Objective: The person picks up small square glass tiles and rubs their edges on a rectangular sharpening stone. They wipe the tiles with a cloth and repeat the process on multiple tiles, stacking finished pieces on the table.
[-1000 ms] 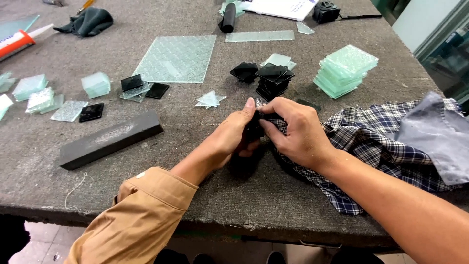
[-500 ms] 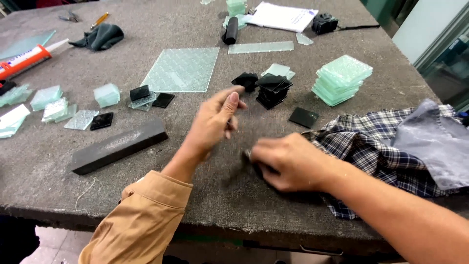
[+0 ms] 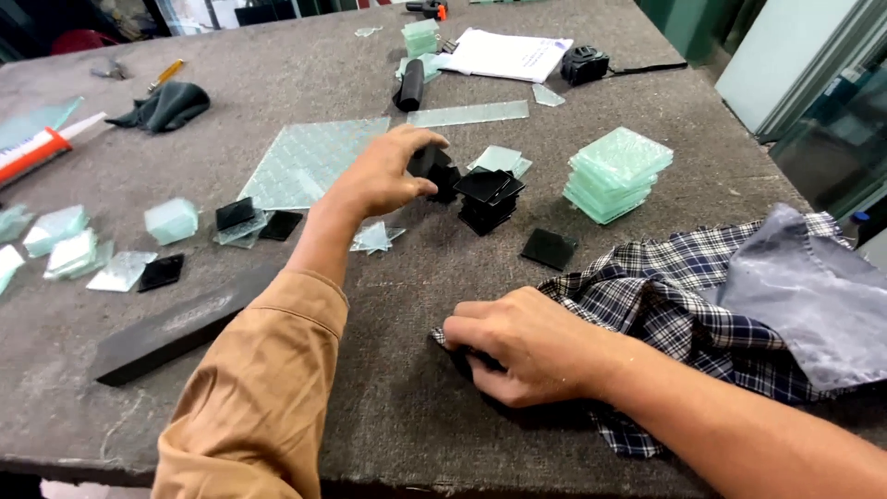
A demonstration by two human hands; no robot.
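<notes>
Left hand (image 3: 383, 176) pinches a black tile (image 3: 427, 163) between thumb and fingertips, at the left side of the tile stack (image 3: 487, 196) near the table (image 3: 370, 388) centre. The tile looks thin, stiff, light and smooth; a grip by opposite edges seems safest, since it may chip or slip. Right hand (image 3: 531, 344) presses down on a dark piece under its fingers on the plaid cloth (image 3: 674, 277) at the near edge; whether it grips is not visible. Clear glass squares (image 3: 617, 172) stand right of the stack.

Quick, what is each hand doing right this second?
Left hand: grip closed on a black square piece beside the black stack.
Right hand: pressed down on the plaid cloth; whether it holds anything cannot be told.
</notes>
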